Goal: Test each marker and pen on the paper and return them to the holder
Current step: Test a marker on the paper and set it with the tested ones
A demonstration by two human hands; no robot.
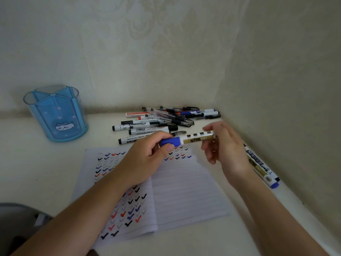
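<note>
At frame centre, over the paper (184, 191), my left hand (145, 157) pinches the marker (195, 137) by its blue cap (170, 141). My blurred right hand (227, 150) is at the barrel end, and I cannot tell whether it grips. The marker looks light, rigid and slick, so I'd hold it mid-barrel.

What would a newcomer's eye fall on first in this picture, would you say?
Mid-frame, both hands hold a marker level: the left hand grips its blue cap, and the blurred right hand pinches the other end. Beneath them the lined paper is covered in black, blue and red ticks. A pile of pens and markers lies behind, and the blue holder stands far left.
</note>
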